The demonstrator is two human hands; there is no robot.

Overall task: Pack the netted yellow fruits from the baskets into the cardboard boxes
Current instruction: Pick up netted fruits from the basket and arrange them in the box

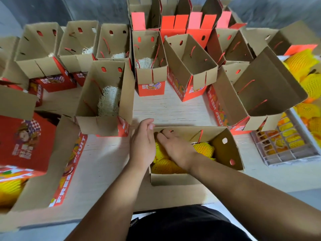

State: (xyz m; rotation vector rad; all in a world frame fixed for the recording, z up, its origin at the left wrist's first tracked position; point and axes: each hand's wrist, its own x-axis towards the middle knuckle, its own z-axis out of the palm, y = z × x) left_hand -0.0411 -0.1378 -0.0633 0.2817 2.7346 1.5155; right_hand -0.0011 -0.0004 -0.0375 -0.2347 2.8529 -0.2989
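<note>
An open cardboard box (225, 150) sits right in front of me with several netted yellow fruits (204, 148) inside. My right hand (175, 148) reaches into the box, fingers laid flat on the fruits at its left side. My left hand (143, 141) rests at the box's left wall, fingers loosely curled over the rim, holding nothing that I can see. More netted yellow fruits (302, 65) fill a pale plastic basket (286, 153) at the right. Another heap of yellow fruits (8, 190) shows at the lower left.
Many open red-and-brown cardboard boxes stand across the table; one (106, 96) just beyond my left hand holds white shredded padding (109, 101). A flat "FRESH FRUIT" box (69, 171) lies at the left. Bare wooden tabletop (166, 108) runs between the boxes.
</note>
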